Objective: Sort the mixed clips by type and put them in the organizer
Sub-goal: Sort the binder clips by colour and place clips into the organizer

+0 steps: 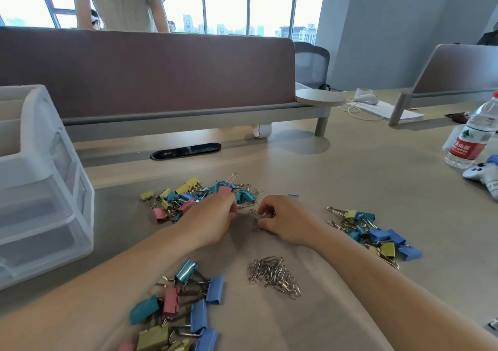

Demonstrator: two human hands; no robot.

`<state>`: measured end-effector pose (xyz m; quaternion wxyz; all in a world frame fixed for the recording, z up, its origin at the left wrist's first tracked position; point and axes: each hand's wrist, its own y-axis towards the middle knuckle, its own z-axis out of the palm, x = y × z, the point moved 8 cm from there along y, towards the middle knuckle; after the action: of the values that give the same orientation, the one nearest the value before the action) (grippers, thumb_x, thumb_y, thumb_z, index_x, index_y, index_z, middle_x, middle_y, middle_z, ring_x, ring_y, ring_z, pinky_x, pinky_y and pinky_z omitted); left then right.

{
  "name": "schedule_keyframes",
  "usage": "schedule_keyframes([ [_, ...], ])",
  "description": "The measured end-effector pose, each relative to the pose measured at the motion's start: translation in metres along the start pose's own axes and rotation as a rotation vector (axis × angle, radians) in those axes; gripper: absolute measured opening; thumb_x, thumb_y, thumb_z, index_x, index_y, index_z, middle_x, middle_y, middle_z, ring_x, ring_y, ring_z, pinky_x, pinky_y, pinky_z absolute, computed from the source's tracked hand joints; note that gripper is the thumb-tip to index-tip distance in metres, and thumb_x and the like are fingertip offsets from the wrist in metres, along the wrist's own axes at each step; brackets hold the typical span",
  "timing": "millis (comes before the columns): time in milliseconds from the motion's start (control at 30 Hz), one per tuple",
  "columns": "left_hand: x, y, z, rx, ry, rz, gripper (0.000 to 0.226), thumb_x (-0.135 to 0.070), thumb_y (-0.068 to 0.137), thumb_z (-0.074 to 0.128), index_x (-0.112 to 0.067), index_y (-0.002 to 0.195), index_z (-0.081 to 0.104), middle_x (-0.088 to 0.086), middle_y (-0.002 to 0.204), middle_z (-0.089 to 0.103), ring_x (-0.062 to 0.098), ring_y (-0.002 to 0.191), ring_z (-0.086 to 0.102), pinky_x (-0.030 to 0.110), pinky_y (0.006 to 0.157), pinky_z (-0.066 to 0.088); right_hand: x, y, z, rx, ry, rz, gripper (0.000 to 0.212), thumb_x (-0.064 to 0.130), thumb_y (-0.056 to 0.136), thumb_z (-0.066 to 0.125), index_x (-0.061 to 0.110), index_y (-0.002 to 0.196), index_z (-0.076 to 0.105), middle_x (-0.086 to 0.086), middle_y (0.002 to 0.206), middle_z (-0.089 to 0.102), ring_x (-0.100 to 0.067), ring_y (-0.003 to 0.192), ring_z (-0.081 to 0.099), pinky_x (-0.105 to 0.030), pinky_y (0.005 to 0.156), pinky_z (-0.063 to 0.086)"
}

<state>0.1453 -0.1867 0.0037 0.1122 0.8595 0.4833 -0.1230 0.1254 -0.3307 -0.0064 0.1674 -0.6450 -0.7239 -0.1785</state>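
Beige desk (pixel 350 175): right hand (pixel 283 220) pinches paper clips (pixel 254 214), left hand (pixel 213 216) curled (hold unclear); organizer (pixel 45 189) contents indiscernible.

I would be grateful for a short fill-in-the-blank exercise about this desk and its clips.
1. The organizer stands to the ___ of the mixed clips.
2. The separate heap of paper clips is ___ in colour.
3. The bottle has a ___ label.
Missing words: left; silver; red.
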Motion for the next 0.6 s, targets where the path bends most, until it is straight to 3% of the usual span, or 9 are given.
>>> schedule_keyframes([
  [100, 0.005, -0.002, -0.004, -0.018, 0.005, -0.006, 0.008, -0.012, 0.095, 0.049, -0.019, 0.097, 0.052, 0.000, 0.091, 0.060, 0.016, 0.082, 0.056, 0.037, 0.074, 0.048, 0.003, -0.001, -0.003, -0.007, -0.026, 0.000, 0.028, 0.035, 0.085, 0.070, 0.025, 0.110, 0.065, 0.008, 0.104, 0.060, -0.011, 0.089, 0.058, -0.025, 0.074, 0.042],
  [267, 0.007, -0.004, -0.003, -0.002, 0.008, -0.011, 0.008, -0.015, 0.094, 0.053, -0.020, 0.097, 0.058, 0.000, 0.095, 0.060, 0.016, 0.085, 0.056, 0.036, 0.075, 0.048, 0.014, -0.002, -0.002, 0.055, -0.053, -0.042, 0.057, 0.043, 0.078, 0.078, 0.024, 0.128, 0.060, 0.003, 0.128, 0.052, -0.018, 0.103, 0.057, -0.033, 0.086, 0.047],
  [367, 0.008, -0.004, -0.001, 0.007, 0.004, -0.013, 0.009, -0.015, 0.093, 0.054, -0.021, 0.096, 0.060, -0.002, 0.095, 0.061, 0.015, 0.086, 0.056, 0.035, 0.075, 0.048, 0.018, 0.002, -0.001, 0.084, -0.093, -0.065, 0.057, 0.041, 0.079, 0.076, 0.023, 0.131, 0.060, 0.002, 0.134, 0.048, -0.019, 0.111, 0.055, -0.032, 0.093, 0.045],
  [467, 0.007, -0.006, 0.000, 0.010, 0.005, -0.019, 0.009, -0.016, 0.093, 0.055, -0.020, 0.096, 0.062, -0.002, 0.095, 0.063, 0.015, 0.086, 0.057, 0.035, 0.077, 0.049, 0.021, 0.005, -0.001, 0.113, -0.139, -0.074, 0.056, 0.040, 0.081, 0.075, 0.021, 0.133, 0.060, 0.000, 0.133, 0.050, -0.019, 0.118, 0.051, -0.026, 0.089, 0.038],
  [600, 0.006, -0.009, 0.000, 0.007, 0.000, -0.016, 0.011, -0.015, 0.093, 0.053, -0.020, 0.095, 0.062, -0.002, 0.094, 0.063, 0.015, 0.085, 0.057, 0.037, 0.077, 0.050, 0.024, 0.009, -0.001, 0.110, -0.177, -0.089, 0.043, 0.041, 0.082, 0.074, 0.025, 0.121, 0.068, 0.002, 0.123, 0.054, -0.019, 0.109, 0.055, -0.026, 0.081, 0.039],
])
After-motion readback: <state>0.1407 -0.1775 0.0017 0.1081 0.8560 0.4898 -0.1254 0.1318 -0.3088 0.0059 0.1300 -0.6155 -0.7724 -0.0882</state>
